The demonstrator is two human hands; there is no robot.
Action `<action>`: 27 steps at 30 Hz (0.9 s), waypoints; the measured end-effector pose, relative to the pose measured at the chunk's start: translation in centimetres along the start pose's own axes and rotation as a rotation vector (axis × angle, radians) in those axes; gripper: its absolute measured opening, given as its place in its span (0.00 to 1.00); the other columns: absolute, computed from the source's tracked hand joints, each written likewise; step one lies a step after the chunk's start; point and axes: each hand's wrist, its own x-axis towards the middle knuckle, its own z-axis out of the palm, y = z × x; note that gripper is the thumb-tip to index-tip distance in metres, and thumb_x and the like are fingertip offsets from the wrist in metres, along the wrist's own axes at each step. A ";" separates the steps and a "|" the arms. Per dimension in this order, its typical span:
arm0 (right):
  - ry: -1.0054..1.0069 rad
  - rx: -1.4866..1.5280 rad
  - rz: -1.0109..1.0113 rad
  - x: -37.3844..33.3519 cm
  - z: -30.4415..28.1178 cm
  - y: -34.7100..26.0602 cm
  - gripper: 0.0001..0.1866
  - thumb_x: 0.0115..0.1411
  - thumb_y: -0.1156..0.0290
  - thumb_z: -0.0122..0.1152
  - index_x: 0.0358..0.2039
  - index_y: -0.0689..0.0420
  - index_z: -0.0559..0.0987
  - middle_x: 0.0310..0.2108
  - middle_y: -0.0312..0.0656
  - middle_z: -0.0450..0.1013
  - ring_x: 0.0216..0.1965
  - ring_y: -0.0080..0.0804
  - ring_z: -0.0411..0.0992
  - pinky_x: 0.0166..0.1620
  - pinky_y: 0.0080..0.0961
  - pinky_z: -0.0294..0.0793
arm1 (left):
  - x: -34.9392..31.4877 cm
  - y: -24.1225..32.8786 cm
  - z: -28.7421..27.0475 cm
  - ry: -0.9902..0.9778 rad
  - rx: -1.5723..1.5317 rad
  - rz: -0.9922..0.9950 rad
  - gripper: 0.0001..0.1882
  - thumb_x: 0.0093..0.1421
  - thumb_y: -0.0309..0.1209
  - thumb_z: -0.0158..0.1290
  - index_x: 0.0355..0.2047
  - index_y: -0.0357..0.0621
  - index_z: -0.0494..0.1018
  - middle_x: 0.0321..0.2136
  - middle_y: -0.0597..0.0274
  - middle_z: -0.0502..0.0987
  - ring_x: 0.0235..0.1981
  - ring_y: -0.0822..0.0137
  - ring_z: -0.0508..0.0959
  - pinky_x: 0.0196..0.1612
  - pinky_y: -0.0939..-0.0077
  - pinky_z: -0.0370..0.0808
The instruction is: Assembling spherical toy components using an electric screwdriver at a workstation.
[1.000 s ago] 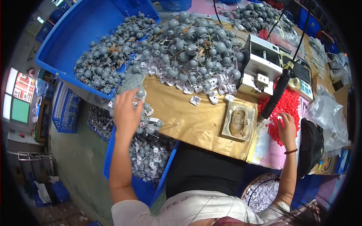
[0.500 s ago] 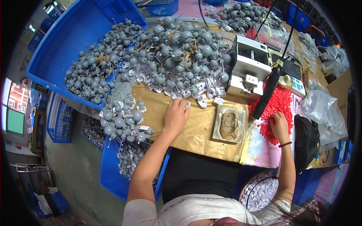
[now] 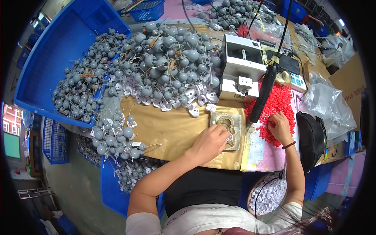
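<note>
My left hand is over the near side of the metal mould block, a square plate with a rounded hollow. Its fingers pinch a small white plastic piece at the hollow's edge. My right hand is at the pile of small red plastic pieces, fingers drawn together at the near left part of it. What those fingertips hold, if anything, is too small to make out. Behind the block stands a white and grey machine, and a black rod-like tool hangs on a cable between it and the red pile.
Grey balls with thin stems are heaped at the back left, white pieces along their near edge. More fill a large blue bin. A black pouch and clear plastic bags lie at the right. Below is a basket of white pieces.
My left hand has moved right from beside the white pieces to the mould block, bringing the small white piece. My right hand stays at the red pile. The view has shifted slightly.
</note>
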 end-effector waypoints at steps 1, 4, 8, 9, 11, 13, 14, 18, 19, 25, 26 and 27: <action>-0.008 0.006 0.004 0.0 -0.1 0.0 0.07 0.44 0.82 0.64 0.24 0.59 0.75 0.27 0.43 0.73 0.34 0.45 0.71 0.41 0.39 0.73 | 0.5 -0.6 0.7 -0.014 0.037 0.006 0.11 0.54 0.24 0.59 0.38 0.39 0.75 0.43 0.55 0.75 0.46 0.53 0.75 0.48 0.62 0.75; 0.040 0.103 0.042 -0.1 -0.4 0.5 0.08 0.47 0.83 0.64 0.28 0.60 0.75 0.28 0.43 0.73 0.31 0.40 0.71 0.37 0.34 0.73 | 1.2 -1.5 1.5 0.044 0.064 -0.011 0.12 0.53 0.24 0.59 0.38 0.39 0.76 0.41 0.55 0.73 0.46 0.53 0.72 0.49 0.61 0.73; 0.220 0.441 0.293 0.0 -1.7 0.2 0.09 0.56 0.85 0.58 0.37 0.61 0.77 0.31 0.36 0.72 0.30 0.23 0.68 0.35 0.21 0.69 | 1.8 -1.2 2.3 0.042 0.132 -0.037 0.11 0.50 0.23 0.58 0.36 0.40 0.75 0.40 0.55 0.73 0.46 0.52 0.72 0.46 0.59 0.74; 0.244 0.537 0.322 0.2 -2.0 -0.5 0.10 0.58 0.86 0.57 0.40 0.62 0.77 0.32 0.33 0.71 0.30 0.17 0.67 0.34 0.17 0.68 | 2.1 -1.1 2.1 0.021 0.151 -0.042 0.10 0.50 0.23 0.58 0.35 0.40 0.75 0.39 0.56 0.73 0.46 0.52 0.72 0.46 0.59 0.75; 0.252 0.681 0.283 0.7 -3.3 -2.9 0.08 0.61 0.84 0.58 0.40 0.62 0.79 0.33 0.35 0.73 0.32 0.18 0.70 0.36 0.18 0.70 | 2.4 -1.4 1.8 -0.003 0.186 -0.011 0.10 0.48 0.23 0.57 0.33 0.41 0.74 0.37 0.56 0.73 0.45 0.52 0.72 0.43 0.58 0.75; 0.169 0.779 0.234 0.9 -3.7 -5.8 0.06 0.64 0.83 0.59 0.41 0.63 0.80 0.35 0.36 0.75 0.34 0.18 0.72 0.38 0.18 0.72 | 2.8 -1.2 1.4 -0.068 0.195 0.009 0.10 0.48 0.24 0.58 0.33 0.42 0.74 0.37 0.56 0.73 0.45 0.52 0.72 0.43 0.58 0.75; 0.094 0.825 0.256 0.9 -3.5 -7.2 0.05 0.64 0.82 0.60 0.39 0.63 0.81 0.35 0.37 0.76 0.35 0.19 0.73 0.38 0.20 0.73 | 2.8 -1.2 1.3 -0.099 0.204 0.019 0.11 0.47 0.24 0.58 0.33 0.42 0.75 0.37 0.56 0.73 0.45 0.52 0.72 0.43 0.58 0.75; -0.176 0.911 0.195 1.1 -1.0 -11.4 0.07 0.60 0.78 0.67 0.39 0.61 0.83 0.34 0.38 0.77 0.37 0.27 0.76 0.39 0.26 0.76 | 3.5 -0.9 1.4 -0.074 0.241 -0.087 0.13 0.46 0.25 0.59 0.35 0.43 0.74 0.39 0.57 0.72 0.46 0.53 0.72 0.44 0.58 0.75; -0.096 0.804 0.038 1.8 0.0 -12.4 0.08 0.58 0.77 0.68 0.40 0.60 0.83 0.35 0.39 0.76 0.37 0.30 0.76 0.38 0.27 0.76 | 3.3 -0.6 1.2 -0.096 0.236 -0.118 0.14 0.48 0.24 0.59 0.37 0.43 0.74 0.40 0.56 0.72 0.47 0.52 0.71 0.45 0.59 0.74; 0.135 0.572 -0.185 4.0 3.1 -14.8 0.14 0.53 0.77 0.72 0.41 0.58 0.80 0.31 0.40 0.75 0.33 0.41 0.74 0.37 0.34 0.75 | 5.1 -2.0 -2.9 0.103 0.002 -0.154 0.17 0.53 0.21 0.57 0.45 0.38 0.73 0.43 0.51 0.71 0.50 0.49 0.71 0.49 0.58 0.74; 0.195 0.569 -0.232 4.3 3.4 -14.8 0.13 0.53 0.76 0.72 0.38 0.57 0.79 0.31 0.40 0.75 0.33 0.41 0.74 0.37 0.34 0.74 | 6.3 -1.9 -3.4 0.162 0.102 -0.095 0.17 0.53 0.21 0.57 0.44 0.38 0.73 0.43 0.50 0.71 0.50 0.49 0.72 0.49 0.60 0.74; 0.255 0.564 -0.279 4.4 4.3 -14.7 0.13 0.52 0.75 0.73 0.36 0.57 0.77 0.30 0.39 0.75 0.32 0.41 0.73 0.36 0.34 0.74 | 7.6 -1.8 -3.8 0.221 0.200 -0.035 0.16 0.52 0.21 0.57 0.43 0.38 0.73 0.43 0.49 0.71 0.49 0.49 0.72 0.50 0.61 0.74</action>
